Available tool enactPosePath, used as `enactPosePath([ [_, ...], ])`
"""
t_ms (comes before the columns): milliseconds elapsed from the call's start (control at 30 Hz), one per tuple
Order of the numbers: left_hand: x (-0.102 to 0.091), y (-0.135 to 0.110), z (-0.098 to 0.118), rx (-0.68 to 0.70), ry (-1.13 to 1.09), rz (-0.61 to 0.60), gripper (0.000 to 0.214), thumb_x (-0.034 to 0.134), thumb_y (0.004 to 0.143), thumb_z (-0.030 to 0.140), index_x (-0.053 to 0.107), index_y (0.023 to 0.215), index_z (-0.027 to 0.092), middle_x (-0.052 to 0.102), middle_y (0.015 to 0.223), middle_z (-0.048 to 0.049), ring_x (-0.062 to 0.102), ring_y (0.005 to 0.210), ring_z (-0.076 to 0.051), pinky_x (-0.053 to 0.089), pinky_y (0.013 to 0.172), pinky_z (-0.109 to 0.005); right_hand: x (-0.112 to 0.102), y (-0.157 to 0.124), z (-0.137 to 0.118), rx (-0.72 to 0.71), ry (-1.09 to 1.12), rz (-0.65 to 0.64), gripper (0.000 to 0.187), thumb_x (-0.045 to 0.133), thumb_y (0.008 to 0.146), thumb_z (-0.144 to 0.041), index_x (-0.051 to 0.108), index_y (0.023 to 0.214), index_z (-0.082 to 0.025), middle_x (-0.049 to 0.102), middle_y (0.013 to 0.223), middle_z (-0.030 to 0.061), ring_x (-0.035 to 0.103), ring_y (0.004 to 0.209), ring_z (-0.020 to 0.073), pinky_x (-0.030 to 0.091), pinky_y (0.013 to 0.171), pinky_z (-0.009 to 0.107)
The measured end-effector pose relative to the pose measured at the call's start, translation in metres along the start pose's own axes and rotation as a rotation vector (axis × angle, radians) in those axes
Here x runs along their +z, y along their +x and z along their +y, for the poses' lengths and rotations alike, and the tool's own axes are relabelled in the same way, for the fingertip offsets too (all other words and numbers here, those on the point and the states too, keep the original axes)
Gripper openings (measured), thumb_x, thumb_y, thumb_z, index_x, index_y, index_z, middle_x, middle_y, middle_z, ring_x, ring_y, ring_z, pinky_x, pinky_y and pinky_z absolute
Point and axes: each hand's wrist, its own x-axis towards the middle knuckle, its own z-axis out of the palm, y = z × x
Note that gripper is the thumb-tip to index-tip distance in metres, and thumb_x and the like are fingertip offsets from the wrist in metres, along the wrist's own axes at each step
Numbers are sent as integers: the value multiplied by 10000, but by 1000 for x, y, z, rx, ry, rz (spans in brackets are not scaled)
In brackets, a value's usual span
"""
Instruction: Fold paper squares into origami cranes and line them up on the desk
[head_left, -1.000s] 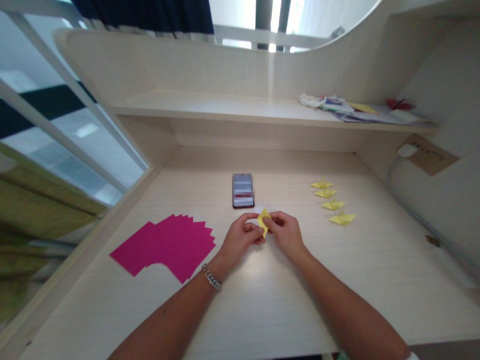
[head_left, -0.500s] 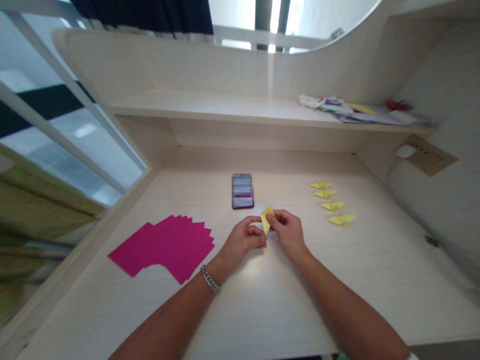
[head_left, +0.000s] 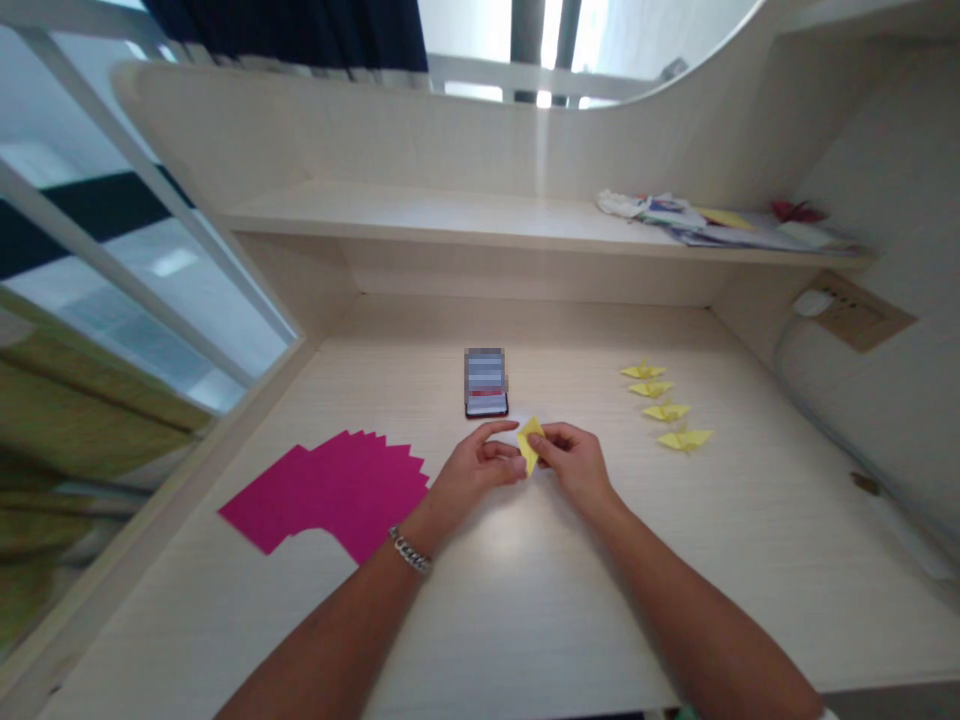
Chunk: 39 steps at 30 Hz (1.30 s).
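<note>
While your right hand (head_left: pixel 577 462) pinches the yellow paper (head_left: pixel 529 429) just below frame centre, your left hand (head_left: pixel 474 470) is half-open beside it, contact unclear. It's probably light, easily creased; pinch its edges gently.

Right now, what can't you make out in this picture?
All in the head view:
Phone screen: unreadable, covered by coarse pixel blocks.
Back of the yellow paper: hidden by its front and the right hand.
Left hand: too small and blurred to tell whether it touches the yellow paper.
Pink sheets: near corner behind the left forearm.
Shelf papers: too small and blurred to read.
</note>
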Motion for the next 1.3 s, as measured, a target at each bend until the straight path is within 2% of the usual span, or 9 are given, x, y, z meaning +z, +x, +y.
enactPosePath([
  [267, -6, 8, -4, 31, 61, 150, 209, 757, 636, 242, 662, 786, 133, 683, 726, -42, 635, 652, -149, 516, 662, -294, -5, 0, 3, 140, 101, -208, 340, 764, 598, -375, 732, 856, -155, 698, 663, 41, 602, 537, 121, 492, 537, 250],
  [433, -7, 6, -6, 26, -38, 109, 162, 741, 640, 203, 677, 769, 132, 688, 733, -47, 650, 684, -167, 520, 693, -318, -12, 0, 1, 217, 208, -250, 361, 813, 537, -312, 735, 853, -155, 713, 689, 57, 637, 564, 135, 515, 589, 272],
  [567, -7, 6, -7, 21, -64, 110, 123, 713, 648, 170, 682, 754, 117, 689, 735, -60, 652, 694, -179, 522, 698, -327, -13, -1, -5, 246, 235, -295, 330, 761, 624, -360, 736, 854, -125, 720, 772, 102, 661, 653, 164, 525, 656, 301],
  [733, -3, 7, -8, 27, -129, 119, 137, 681, 676, 182, 667, 794, 114, 685, 767, -68, 652, 728, -183, 528, 733, -349, -9, 0, -2, 204, 125, -163, 297, 775, 580, -330, 731, 805, -140, 714, 745, 74, 639, 612, 155, 528, 612, 291],
  [900, 6, 7, -9, -54, -80, 160, 284, 752, 647, 275, 612, 850, 134, 667, 712, -40, 639, 632, -151, 523, 643, -302, -5, 3, 4, 118, 93, -87, 293, 759, 583, -333, 667, 805, -164, 680, 647, 20, 617, 551, 142, 519, 569, 282],
  [1000, 7, 8, -11, -96, 30, 116, 296, 769, 623, 320, 604, 763, 118, 662, 662, -49, 629, 576, -147, 515, 614, -297, -5, 2, 2, 74, 106, -74, 381, 759, 583, -323, 603, 902, -183, 634, 570, -33, 587, 498, 125, 504, 553, 270],
  [1133, 4, 7, -14, -15, 230, 104, 261, 714, 681, 361, 623, 737, 123, 657, 616, -53, 599, 517, -139, 471, 529, -256, -6, 2, 1, 66, 41, -147, 428, 740, 614, -333, 596, 985, -177, 604, 581, -44, 566, 503, 117, 477, 542, 255],
  [1233, 4, 6, -15, 53, 320, 74, 213, 681, 711, 340, 642, 744, 133, 650, 601, -44, 577, 511, -133, 449, 522, -248, -7, 3, 4, 24, -114, -196, 265, 692, 673, -368, 654, 821, -151, 592, 577, -20, 517, 492, 104, 416, 499, 231],
  [1300, 6, 5, -14, 62, 348, 74, 186, 677, 706, 322, 649, 727, 140, 642, 598, -35, 568, 521, -135, 440, 530, -249, -7, 4, 7, -10, -181, -169, 252, 666, 698, -399, 653, 713, -148, 590, 569, -8, 499, 497, 104, 394, 495, 230],
])
